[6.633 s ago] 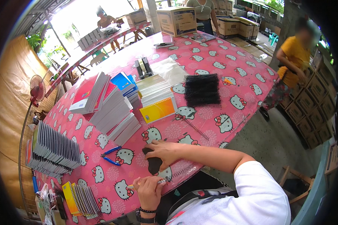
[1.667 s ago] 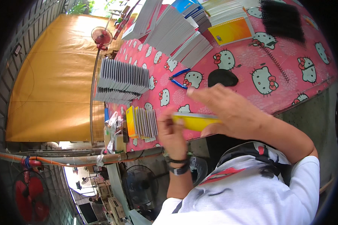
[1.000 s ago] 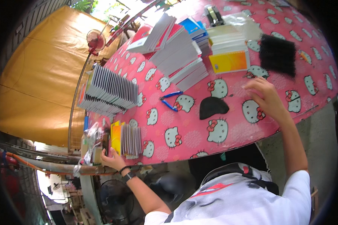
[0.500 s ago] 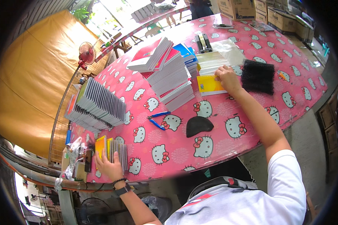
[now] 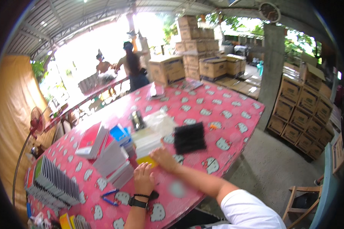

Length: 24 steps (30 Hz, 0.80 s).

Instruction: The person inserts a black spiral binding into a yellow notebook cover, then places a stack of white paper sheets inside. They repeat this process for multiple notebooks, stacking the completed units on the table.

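A yellow-covered notebook (image 5: 144, 160) lies at the near end of a stack of loose page blocks (image 5: 147, 141). My right hand (image 5: 163, 158) has its fingers curled on the notebook's right side. My left hand (image 5: 144, 178) reaches to its near edge with fingers stretched out, holding nothing I can see. Just right of the stack is a dark bundle of black wire binding coils (image 5: 190, 138). Blue-handled cutters (image 5: 110, 197) rest left of my left wrist. A black pad (image 5: 154, 195) is partly hidden behind that wrist. Motion blurs the picture somewhat.
Piles of red (image 5: 92, 141) and blue notebooks (image 5: 120, 134) stand to the left, with spiral-bound notebooks (image 5: 53, 183) farther left. A tape dispenser (image 5: 137, 120) and a clear plastic sheet (image 5: 159, 123) lie beyond the page stack. Cardboard boxes (image 5: 166, 70) and another person (image 5: 133, 68) are at the back.
My left hand has left the small spiral notebooks at the near left and come to the yellow notebook. My right hand stays at that notebook. The view has swung up and right.
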Each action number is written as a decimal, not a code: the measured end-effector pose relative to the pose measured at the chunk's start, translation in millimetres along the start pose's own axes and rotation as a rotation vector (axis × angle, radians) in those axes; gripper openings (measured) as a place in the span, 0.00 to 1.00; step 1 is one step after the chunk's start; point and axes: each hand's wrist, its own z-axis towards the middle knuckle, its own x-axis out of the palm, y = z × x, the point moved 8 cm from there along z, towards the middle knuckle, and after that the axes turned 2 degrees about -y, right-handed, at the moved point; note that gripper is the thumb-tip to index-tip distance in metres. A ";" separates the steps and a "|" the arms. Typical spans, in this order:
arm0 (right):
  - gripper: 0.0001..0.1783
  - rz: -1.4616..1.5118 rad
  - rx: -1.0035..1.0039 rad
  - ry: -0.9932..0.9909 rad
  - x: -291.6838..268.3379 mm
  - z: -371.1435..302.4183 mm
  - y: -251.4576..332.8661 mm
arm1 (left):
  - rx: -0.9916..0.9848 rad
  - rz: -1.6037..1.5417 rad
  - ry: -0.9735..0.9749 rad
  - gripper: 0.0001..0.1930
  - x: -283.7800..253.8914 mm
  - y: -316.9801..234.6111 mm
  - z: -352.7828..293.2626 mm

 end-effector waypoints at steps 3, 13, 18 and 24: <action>0.20 -0.002 -0.034 -0.086 -11.0 0.8 9.1 | -0.023 0.126 -0.033 0.25 25.5 25.1 28.1; 0.25 -0.010 -0.057 -0.023 -30.2 -28.4 13.1 | -0.008 0.248 0.027 0.24 76.0 40.4 3.7; 0.21 0.007 -0.099 -0.013 -42.4 -20.5 28.3 | -0.013 0.255 0.053 0.22 49.6 32.5 4.1; 0.20 0.438 0.199 -0.165 -66.3 -23.9 -7.6 | 0.040 0.140 0.057 0.12 44.0 26.2 4.4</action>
